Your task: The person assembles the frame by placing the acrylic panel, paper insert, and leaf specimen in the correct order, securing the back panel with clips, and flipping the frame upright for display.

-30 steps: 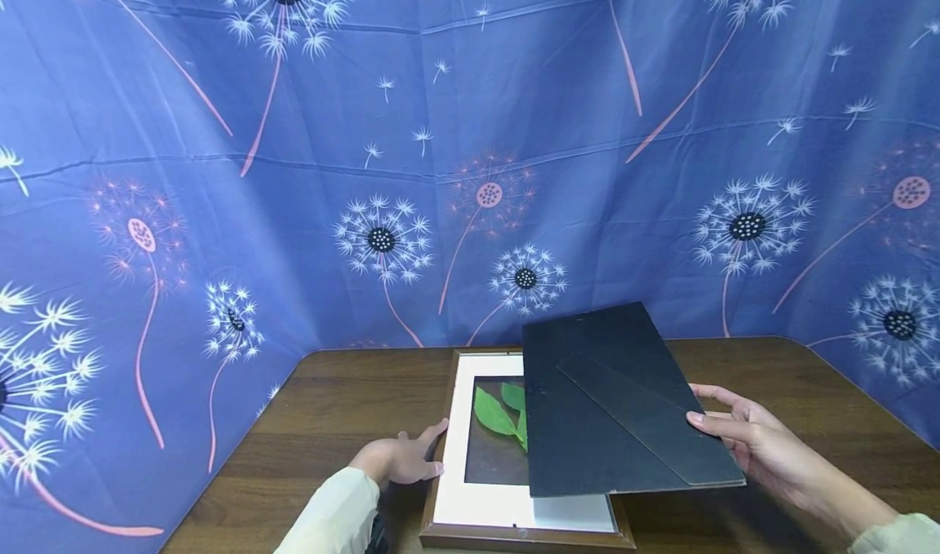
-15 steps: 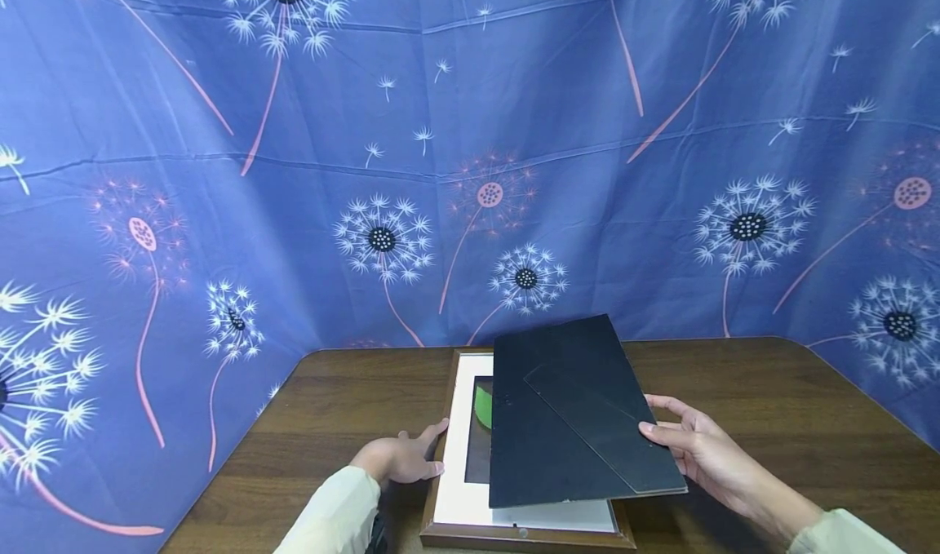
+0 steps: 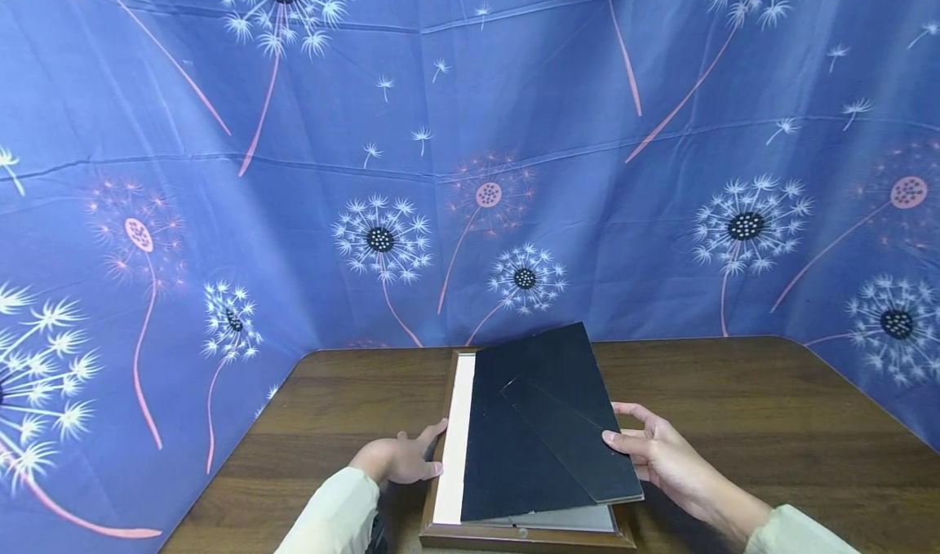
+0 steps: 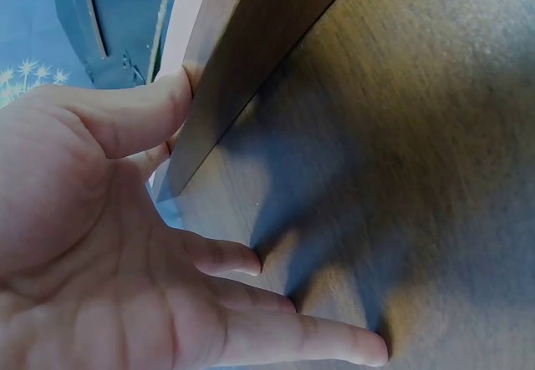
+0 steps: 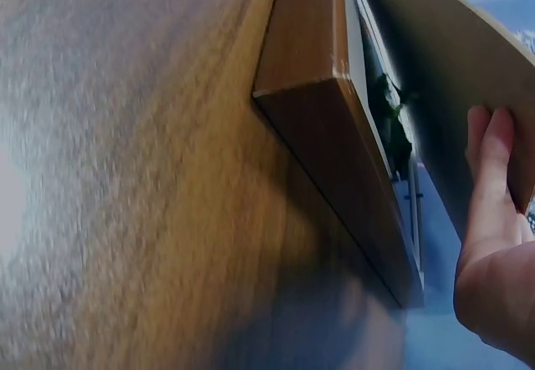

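A wooden picture frame (image 3: 529, 541) lies face down on the table. A strip of white mat (image 3: 454, 456) shows along its left side. My right hand (image 3: 664, 458) pinches the right edge of the black backing board (image 3: 551, 432), thumb on top and fingers below. This board slants over the frame, its right side raised and its left side low over the mat. In the right wrist view, dark leaf shapes (image 5: 394, 111) show in the gap underneath. My left hand (image 3: 400, 458) touches the frame's left side with thumb and forefinger; its other fingers extend onto the table in the left wrist view.
The brown wood-grain table (image 3: 352, 391) runs back to a blue dandelion-print cloth (image 3: 602, 211), which hangs behind and along the left side. The backing board's top corner stands up in front of this cloth.
My right hand has brought the backing board leftward and lower over the frame, covering the green leaves and most of the mat. The left hand has stayed at the frame's left side.
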### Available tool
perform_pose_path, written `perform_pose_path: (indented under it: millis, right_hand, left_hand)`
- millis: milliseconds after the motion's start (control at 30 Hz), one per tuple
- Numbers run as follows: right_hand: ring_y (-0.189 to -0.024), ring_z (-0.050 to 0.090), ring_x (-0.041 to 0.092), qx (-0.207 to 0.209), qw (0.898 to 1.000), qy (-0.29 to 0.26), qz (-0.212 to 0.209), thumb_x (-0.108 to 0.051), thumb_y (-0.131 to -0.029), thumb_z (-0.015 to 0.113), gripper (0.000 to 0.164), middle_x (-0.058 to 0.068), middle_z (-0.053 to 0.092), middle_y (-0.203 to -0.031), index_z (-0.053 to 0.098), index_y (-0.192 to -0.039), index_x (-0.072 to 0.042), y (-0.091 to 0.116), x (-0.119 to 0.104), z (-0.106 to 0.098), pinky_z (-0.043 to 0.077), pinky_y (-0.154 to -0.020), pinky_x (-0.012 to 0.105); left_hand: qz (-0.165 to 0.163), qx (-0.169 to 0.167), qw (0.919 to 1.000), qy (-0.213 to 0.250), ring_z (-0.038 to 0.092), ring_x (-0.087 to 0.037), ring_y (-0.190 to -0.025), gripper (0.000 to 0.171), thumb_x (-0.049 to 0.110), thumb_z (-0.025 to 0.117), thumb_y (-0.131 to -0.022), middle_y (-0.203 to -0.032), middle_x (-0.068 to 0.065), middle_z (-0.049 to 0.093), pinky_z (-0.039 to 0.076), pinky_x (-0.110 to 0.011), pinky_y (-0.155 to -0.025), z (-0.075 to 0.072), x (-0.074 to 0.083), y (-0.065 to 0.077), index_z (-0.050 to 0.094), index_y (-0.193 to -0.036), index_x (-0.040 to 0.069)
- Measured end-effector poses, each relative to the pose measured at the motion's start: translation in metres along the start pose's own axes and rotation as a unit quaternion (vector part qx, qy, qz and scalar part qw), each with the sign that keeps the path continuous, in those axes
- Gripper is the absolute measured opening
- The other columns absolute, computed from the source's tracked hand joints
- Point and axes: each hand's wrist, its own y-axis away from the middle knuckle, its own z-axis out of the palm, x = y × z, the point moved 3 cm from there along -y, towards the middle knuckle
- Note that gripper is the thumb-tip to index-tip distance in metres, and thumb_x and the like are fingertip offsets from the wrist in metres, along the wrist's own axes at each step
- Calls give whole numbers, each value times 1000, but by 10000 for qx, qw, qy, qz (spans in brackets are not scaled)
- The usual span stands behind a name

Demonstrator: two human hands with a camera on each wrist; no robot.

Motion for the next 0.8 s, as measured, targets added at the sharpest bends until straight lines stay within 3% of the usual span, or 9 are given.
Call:
perform_pose_path:
  millis: [267,500,633,700,800]
  right_hand:
    - [-55,22,7,-115,9999,-75,-58,-13,-102,57,77,-9,27,-69,4,-153,8,-5,1,12,32,-60,26]
    - [-57,31,5,-139,9999,-75,29,-14,-102,58,76,-9,35,-70,6,-152,10,-10,3,21,49,-76,30]
    - [-56,32,5,-161,9998,-73,8,-14,-101,59,77,-8,36,-70,7,-152,10,-13,3,25,51,-81,34]
    - [-58,38,4,-194,9998,-90,-25,-14,-100,60,77,-9,45,-73,7,-151,10,-14,3,26,52,-82,35]
    - [-72,61,8,-256,9996,-107,-89,-13,-100,60,77,-1,66,-94,7,-150,12,-14,2,28,55,-85,38]
  left_hand:
    - [86,30,9999,-77,21,-67,-139,65,24,60,-103,-153,-46,18,43,-76,-90,0,0,2,27,-159,17]
    - [170,41,9998,70,21,-68,-138,66,22,60,-102,-151,-47,17,42,-77,-89,0,0,3,28,-159,16]
    - [190,23,9998,71,22,-68,-138,66,22,60,-102,-151,-47,17,44,-77,-88,-1,0,4,27,-159,16]
    - [210,5,9998,26,21,-67,-138,65,21,60,-102,-151,-47,18,42,-76,-92,-1,1,4,28,-159,16]
    - [221,-34,9997,-24,19,-65,-141,65,20,60,-102,-151,-46,18,36,-76,-99,-1,2,4,29,-159,16]
